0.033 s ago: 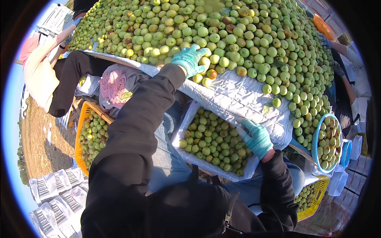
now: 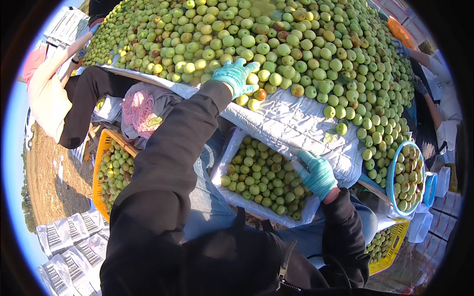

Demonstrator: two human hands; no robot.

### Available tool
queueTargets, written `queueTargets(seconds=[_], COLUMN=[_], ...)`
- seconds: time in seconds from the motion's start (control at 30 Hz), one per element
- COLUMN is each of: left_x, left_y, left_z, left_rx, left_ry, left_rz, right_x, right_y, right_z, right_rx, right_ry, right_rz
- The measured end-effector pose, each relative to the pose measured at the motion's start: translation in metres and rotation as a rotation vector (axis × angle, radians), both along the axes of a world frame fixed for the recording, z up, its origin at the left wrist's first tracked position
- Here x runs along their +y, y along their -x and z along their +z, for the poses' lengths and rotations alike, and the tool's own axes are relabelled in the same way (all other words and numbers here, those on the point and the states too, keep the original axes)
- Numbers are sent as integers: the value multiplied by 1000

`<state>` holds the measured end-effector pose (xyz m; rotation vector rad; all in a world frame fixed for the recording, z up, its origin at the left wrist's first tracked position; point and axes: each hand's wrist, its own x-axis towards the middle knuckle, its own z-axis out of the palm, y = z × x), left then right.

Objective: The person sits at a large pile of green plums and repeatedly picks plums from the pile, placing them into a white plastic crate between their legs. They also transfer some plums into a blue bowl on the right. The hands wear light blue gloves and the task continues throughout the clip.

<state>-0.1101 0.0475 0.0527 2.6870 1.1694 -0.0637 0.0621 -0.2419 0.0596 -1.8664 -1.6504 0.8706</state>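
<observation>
A big heap of small round green fruits (image 2: 276,37), some tinged brown or red, lies on a white quilted cloth (image 2: 301,121). At the heap's near edge my left hand (image 2: 234,78), in a teal glove, has its fingers spread over the fruits beside a reddish one (image 2: 259,94). Whether the fingertips press on any fruit is hard to tell. Below the cloth, between my knees, stands a crate (image 2: 224,193) lined with white film and filled with similar fruits. My right hand (image 2: 317,175), gloved alike, hovers by this crate's right side, fingers apart with nothing in them.
A yellow crate (image 2: 102,148) of fruits is at left, another yellow crate (image 2: 393,250) at lower right. A blue-rimmed basin (image 2: 390,180) of fruits stands at right. Pink netting (image 2: 139,112) lies left of my arm. Other people work at the left (image 2: 49,101) and right (image 2: 447,111).
The whole view has shifted slightly. My left hand stays at the heap's edge, and my right hand stays by the crate with its fingers apart.
</observation>
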Motion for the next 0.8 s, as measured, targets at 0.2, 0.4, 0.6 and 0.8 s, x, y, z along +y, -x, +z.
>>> queueTargets(seconds=[0.2,0.4,0.6,0.8], left_x=[16,24,43,-46], left_y=[-19,-26,-30,-66], left_z=[-10,-24,-39,5], left_rx=[80,-82,-450,-774], left_ry=[37,92,384,349], left_rz=[-39,-133,34,-38], right_x=[9,20,32,63], right_y=[-12,-18,-20,-25], right_z=[1,-5,-6,1], right_rx=[-9,27,158,1452], right_ry=[17,67,91,151], right_rz=[0,-74,-110,-483])
